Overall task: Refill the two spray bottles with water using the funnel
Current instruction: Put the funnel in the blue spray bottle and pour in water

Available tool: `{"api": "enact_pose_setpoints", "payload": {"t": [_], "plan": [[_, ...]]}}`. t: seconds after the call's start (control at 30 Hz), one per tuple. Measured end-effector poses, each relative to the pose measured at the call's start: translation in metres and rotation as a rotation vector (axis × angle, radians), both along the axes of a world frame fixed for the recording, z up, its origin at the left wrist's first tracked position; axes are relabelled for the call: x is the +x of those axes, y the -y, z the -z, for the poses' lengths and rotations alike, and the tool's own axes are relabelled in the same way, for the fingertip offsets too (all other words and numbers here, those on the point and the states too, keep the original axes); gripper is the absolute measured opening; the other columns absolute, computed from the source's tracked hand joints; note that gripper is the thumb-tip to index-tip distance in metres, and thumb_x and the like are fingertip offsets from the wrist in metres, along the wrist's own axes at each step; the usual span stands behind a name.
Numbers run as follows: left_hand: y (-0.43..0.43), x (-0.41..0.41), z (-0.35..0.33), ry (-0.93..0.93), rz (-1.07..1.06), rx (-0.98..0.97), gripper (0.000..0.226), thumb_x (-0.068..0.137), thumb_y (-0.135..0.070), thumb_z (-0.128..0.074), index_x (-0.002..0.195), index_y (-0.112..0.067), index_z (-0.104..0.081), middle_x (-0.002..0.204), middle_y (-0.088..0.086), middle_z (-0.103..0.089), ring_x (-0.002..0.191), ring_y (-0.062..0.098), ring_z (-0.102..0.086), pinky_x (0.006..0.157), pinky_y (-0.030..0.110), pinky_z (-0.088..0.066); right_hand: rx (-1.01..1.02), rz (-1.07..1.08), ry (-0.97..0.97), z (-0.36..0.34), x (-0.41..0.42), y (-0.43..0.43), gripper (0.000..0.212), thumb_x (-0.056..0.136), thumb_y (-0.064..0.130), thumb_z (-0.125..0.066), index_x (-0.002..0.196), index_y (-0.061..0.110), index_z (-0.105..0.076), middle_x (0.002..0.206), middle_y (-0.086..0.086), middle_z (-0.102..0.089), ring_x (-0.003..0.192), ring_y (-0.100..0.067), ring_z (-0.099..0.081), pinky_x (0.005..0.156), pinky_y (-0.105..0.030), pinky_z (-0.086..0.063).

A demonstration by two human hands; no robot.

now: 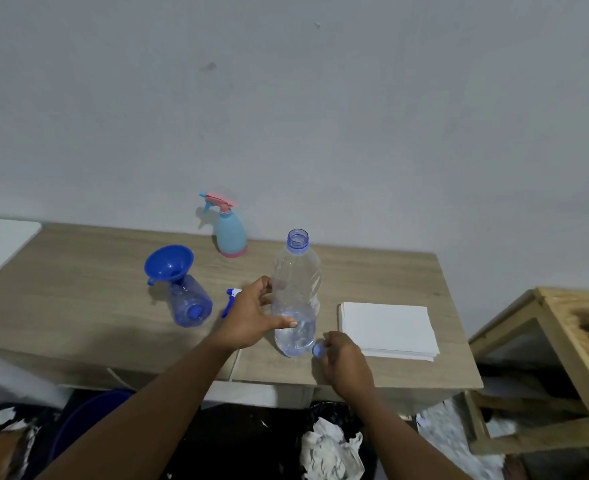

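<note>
Water fills only the bottom of an uncapped clear plastic water bottle [296, 292] at centre frame on the wood-grain worktop [78, 271]. The left hand [251, 317] curls its fingers [264, 284] round it, and the right hand [341, 358] pinches a small blue cap [319, 349] beside its base. Left of centre, a blue plastic funnel [169, 263] sits in a clear blue spray bottle [189, 301]. A blue-and-white trigger head [230, 301] lies half hidden behind the left hand. A pale blue and pink spray bottle [229, 230] stands by the wall.

Left hand [251, 317] around water bottle [296, 292], right hand [341, 358] with cap [319, 350]
</note>
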State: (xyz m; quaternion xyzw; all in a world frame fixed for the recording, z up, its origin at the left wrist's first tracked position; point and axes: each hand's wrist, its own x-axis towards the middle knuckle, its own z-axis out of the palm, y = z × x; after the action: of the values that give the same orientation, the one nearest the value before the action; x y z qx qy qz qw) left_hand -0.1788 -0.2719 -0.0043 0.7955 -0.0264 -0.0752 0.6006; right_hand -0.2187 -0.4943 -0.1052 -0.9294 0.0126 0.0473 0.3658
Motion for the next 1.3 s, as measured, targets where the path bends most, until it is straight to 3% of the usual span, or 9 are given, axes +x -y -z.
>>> {"api": "enact_pose_setpoints", "payload": {"t": [0.13, 0.23, 0.43, 0.73, 0.83, 0.97, 1.03, 1.13, 1.3], "plan": [[0.000, 0.000, 0.001, -0.015, -0.008, 0.005, 0.071, 0.059, -0.017, -0.096, 0.119, -0.030, -0.060, 0.117, -0.013, -0.069, 0.113, 0.010, -0.064, 0.093, 0.033, -0.057, 0.341, 0.097, 0.333, -0.052, 0.010, -0.001, 0.027, 0.092, 0.005, -0.062, 0.103, 0.029, -0.062, 0.105, 0.010, -0.064, 0.083, -0.009, -0.062, 0.067, -0.020, -0.046], [0.000, -0.001, 0.003, -0.018, -0.003, 0.008, 0.073, 0.057, -0.023, -0.096, 0.119, -0.034, -0.060, 0.119, -0.015, -0.069, 0.116, 0.011, -0.063, 0.095, 0.036, -0.056, 0.555, 0.097, 0.436, -0.109, 0.021, -0.016, 0.028, 0.091, 0.018, -0.067, 0.115, 0.028, -0.059, 0.113, 0.004, -0.064, 0.092, -0.011, -0.064, 0.067, -0.018, -0.050], [0.003, -0.004, 0.004, -0.002, 0.001, -0.059, 0.075, 0.058, -0.006, -0.094, 0.123, -0.021, -0.059, 0.119, -0.007, -0.070, 0.117, 0.014, -0.063, 0.092, 0.040, -0.058, 0.526, -0.186, 0.298, -0.144, 0.033, -0.036, 0.082, 0.076, 0.035, -0.085, 0.144, 0.034, -0.038, 0.138, 0.011, -0.051, 0.119, -0.009, -0.056, 0.094, -0.026, -0.053], [-0.013, -0.017, 0.013, -0.016, 0.079, 0.019, 0.098, 0.061, -0.021, -0.093, 0.143, -0.041, -0.043, 0.130, -0.017, -0.059, 0.119, 0.006, -0.059, 0.090, 0.039, -0.059, 0.608, -0.114, 0.245, -0.129, 0.037, -0.042, 0.074, 0.075, 0.048, -0.079, 0.139, 0.029, -0.047, 0.125, 0.011, -0.064, 0.114, -0.004, -0.062, 0.101, -0.038, -0.053], [-0.037, -0.035, 0.028, -0.008, -0.110, 0.075, 0.094, 0.062, -0.031, -0.094, 0.141, -0.039, -0.043, 0.122, -0.011, -0.060, 0.106, 0.012, -0.063, 0.084, 0.029, -0.057, 0.633, -0.097, 0.271, -0.132, 0.038, -0.050, 0.069, 0.079, 0.038, -0.079, 0.139, 0.029, -0.046, 0.122, 0.010, -0.062, 0.110, -0.004, -0.063, 0.098, -0.033, -0.055], [-0.072, -0.068, 0.027, 0.086, -0.502, 0.102, 0.046, 0.067, -0.024, -0.091, 0.102, -0.022, -0.061, 0.086, 0.011, -0.063, 0.074, 0.024, -0.063, 0.061, 0.019, -0.054, 0.648, -0.108, 0.416, -0.151, 0.043, -0.071, 0.072, 0.079, 0.042, -0.077, 0.141, 0.030, -0.043, 0.119, 0.009, -0.060, 0.106, -0.008, -0.064, 0.093, -0.023, -0.053], [-0.097, -0.073, 0.023, 0.149, -0.644, 0.135, 0.047, 0.065, -0.026, -0.092, 0.095, -0.017, -0.056, 0.077, 0.011, -0.058, 0.067, 0.023, -0.055, 0.057, 0.022, -0.049, 0.617, -0.147, 0.455, -0.163, 0.048, -0.082, 0.073, 0.083, 0.041, -0.078, 0.145, 0.028, -0.041, 0.117, 0.007, -0.059, 0.103, -0.011, -0.066, 0.092, -0.024, -0.054], [-0.130, -0.061, 0.011, 0.158, -0.782, 0.146, 0.081, 0.054, -0.039, -0.096, 0.117, -0.016, -0.051, 0.097, 0.003, -0.055, 0.089, 0.023, -0.057, 0.075, 0.028, -0.048, 0.536, -0.214, 0.397, -0.181, 0.052, -0.100, 0.075, 0.081, 0.051, -0.075, 0.144, 0.038, -0.037, 0.113, 0.009, -0.056, 0.094, -0.012, -0.067, 0.082, -0.028, -0.058], [-0.161, -0.025, -0.015, 0.128, -0.611, 0.162, 0.120, 0.054, -0.042, -0.096, 0.151, -0.021, -0.028, 0.141, -0.002, -0.043, 0.127, 0.015, -0.046, 0.104, 0.038, -0.044, 0.244, -0.299, 0.337, -0.194, 0.054, -0.130, 0.072, 0.082, 0.061, -0.071, 0.142, 0.043, -0.036, 0.108, 0.015, -0.055, 0.087, -0.007, -0.064, 0.075, -0.033, -0.059]]}}
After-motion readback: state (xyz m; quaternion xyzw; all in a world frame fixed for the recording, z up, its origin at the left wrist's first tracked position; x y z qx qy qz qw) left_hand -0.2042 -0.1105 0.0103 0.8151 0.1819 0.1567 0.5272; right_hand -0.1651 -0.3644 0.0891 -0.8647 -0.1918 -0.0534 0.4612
